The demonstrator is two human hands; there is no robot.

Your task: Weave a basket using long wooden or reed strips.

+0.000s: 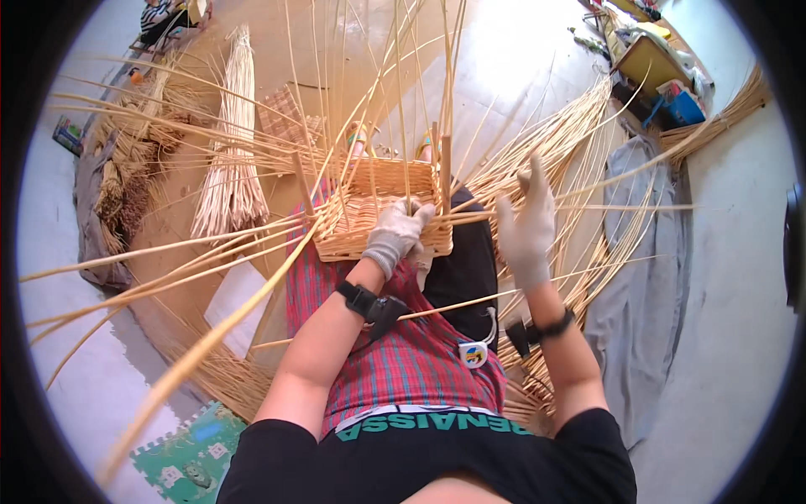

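A partly woven rattan basket (353, 235) rests on my lap over a red plaid cloth (369, 378), with upright corner posts and long loose canes fanning out from it. My left hand (397, 233), in a pale knitted glove, is closed on canes at the basket's near right side. Just to the right of the basket, my right hand (526, 227), also gloved, is raised with fingers apart and nothing gripped, beside the long canes (604, 207). Dark devices are strapped to both my wrists.
Bundles of pale canes (231, 176) and darker bundles (126, 176) lie left. More canes (562, 126) spread right beside a grey cloth (625, 336). A cluttered table (646, 67) is at upper right, a person (159, 29) at upper left, a green foam mat (172, 462) at lower left.
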